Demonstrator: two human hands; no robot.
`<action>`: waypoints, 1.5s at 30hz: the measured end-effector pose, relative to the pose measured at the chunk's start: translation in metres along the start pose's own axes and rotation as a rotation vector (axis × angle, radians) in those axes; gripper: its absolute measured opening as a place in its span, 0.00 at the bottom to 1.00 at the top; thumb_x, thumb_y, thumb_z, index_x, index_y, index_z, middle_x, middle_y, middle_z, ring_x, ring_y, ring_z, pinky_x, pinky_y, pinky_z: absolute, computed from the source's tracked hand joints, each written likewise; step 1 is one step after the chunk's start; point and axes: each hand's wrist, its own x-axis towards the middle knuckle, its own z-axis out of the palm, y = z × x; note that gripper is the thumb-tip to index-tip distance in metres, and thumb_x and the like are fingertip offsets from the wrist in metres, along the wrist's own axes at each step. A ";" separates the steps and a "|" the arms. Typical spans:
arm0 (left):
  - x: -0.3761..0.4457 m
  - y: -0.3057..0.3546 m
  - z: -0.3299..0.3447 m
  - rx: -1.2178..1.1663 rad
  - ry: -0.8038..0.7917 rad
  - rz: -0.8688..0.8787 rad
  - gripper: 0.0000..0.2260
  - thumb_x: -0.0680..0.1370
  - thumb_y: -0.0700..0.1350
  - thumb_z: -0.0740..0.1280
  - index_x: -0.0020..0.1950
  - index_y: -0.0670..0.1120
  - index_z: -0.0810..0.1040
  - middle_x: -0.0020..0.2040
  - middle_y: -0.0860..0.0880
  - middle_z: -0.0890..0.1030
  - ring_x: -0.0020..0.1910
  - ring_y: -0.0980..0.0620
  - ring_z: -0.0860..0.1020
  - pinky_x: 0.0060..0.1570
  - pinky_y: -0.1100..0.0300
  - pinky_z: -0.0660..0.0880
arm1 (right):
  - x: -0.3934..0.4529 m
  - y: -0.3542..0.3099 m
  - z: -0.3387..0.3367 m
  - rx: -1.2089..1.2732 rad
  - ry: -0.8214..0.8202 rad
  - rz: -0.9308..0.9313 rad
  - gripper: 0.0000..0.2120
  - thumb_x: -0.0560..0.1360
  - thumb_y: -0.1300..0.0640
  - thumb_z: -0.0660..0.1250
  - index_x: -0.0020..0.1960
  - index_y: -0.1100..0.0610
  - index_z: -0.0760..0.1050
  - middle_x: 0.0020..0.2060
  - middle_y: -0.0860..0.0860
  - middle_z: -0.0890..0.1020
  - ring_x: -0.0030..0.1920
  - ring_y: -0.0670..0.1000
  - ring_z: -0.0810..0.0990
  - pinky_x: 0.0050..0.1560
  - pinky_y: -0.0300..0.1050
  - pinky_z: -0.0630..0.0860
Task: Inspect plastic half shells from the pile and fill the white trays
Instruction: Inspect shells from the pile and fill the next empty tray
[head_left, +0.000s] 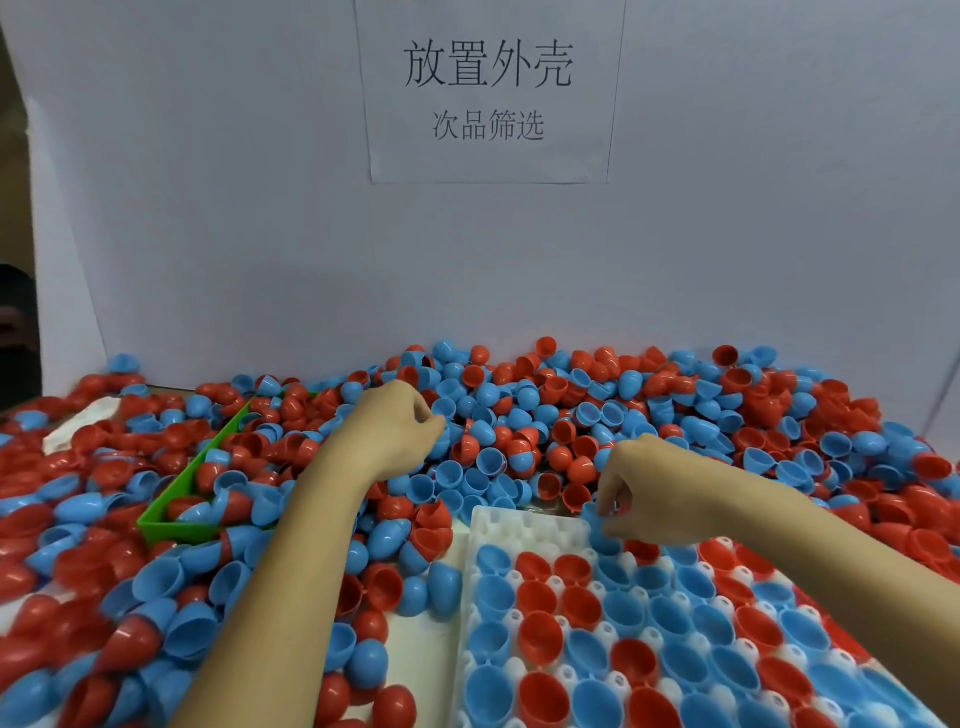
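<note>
- Nearest the lens: white tray (480, 525), lower right, most pockets already filled with red and blue half shells set open side up; far row mostly bare white pockets, likely the next spots to fill.
- Far left: scrap of white cloth or paper (78, 423) half buried among shells; purpose unclear.
- Left of centre: green bin (171, 525) sunk in the heap, holding a mix of red and blue shells, possibly rejects, judging by the wall sign's line about sorting out seconds.
- Left hand (395, 431) reaching into the pile (519, 415), fingers curled down among blue shells; cannot tell whether anything is actually gripped. Probably fishing out the next piece while the other hand places.
- Centre, above: paper sign (488, 93) taped to the grey backboard, Chinese text on placing shells and screening defects.
- Right hand (639, 493) at the tray's far edge, thumb and fingertips pinching a blue shell (602, 535), held low over a pocket in the far row, seemingly about to be seated.
- Right side: heap running on to the frame edge, red and blue mixed, some halves still snapped together.
</note>
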 end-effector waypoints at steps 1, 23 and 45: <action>0.001 0.000 0.003 0.020 0.000 0.000 0.12 0.82 0.45 0.64 0.45 0.39 0.81 0.45 0.43 0.83 0.42 0.49 0.78 0.43 0.55 0.76 | -0.003 0.001 -0.003 0.012 0.026 -0.011 0.07 0.77 0.54 0.70 0.50 0.53 0.86 0.46 0.45 0.86 0.44 0.45 0.83 0.48 0.41 0.82; 0.005 -0.005 0.053 0.294 0.029 0.015 0.11 0.77 0.41 0.71 0.56 0.50 0.74 0.46 0.54 0.75 0.44 0.52 0.77 0.48 0.52 0.80 | -0.089 0.067 -0.057 0.403 0.567 -0.105 0.12 0.69 0.32 0.63 0.50 0.29 0.80 0.43 0.30 0.83 0.47 0.34 0.81 0.47 0.46 0.81; -0.033 0.096 0.049 -1.047 -0.470 0.130 0.11 0.81 0.41 0.66 0.64 0.46 0.74 0.52 0.41 0.86 0.50 0.42 0.86 0.42 0.58 0.82 | -0.082 0.040 -0.051 0.578 0.487 -0.233 0.18 0.65 0.35 0.66 0.53 0.38 0.81 0.41 0.41 0.84 0.43 0.40 0.84 0.46 0.41 0.79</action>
